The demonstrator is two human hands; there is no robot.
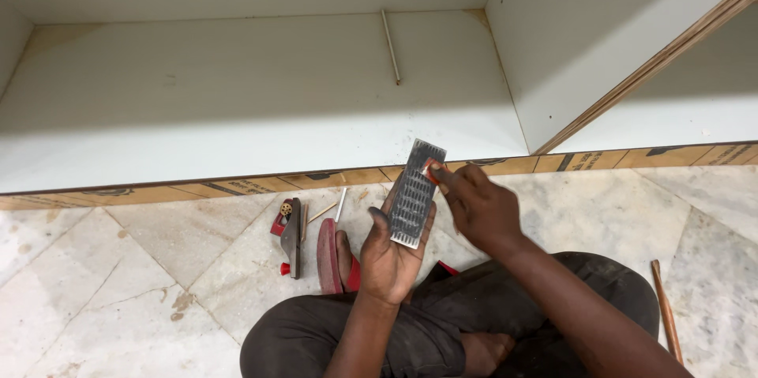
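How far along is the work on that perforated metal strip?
Done: the white cabinet shell stands assembled, its raw plywood front edge uncovered. In hand: the left hand holds a perforated metal strip upright; the right hand pinches a small orange piece against its top edge. Left: a hand plane and thin sticks lie untouched on the marble floor. Nothing shows how near finished the strip is.

The wooden stick (666, 311) is cut off by the bottom edge.
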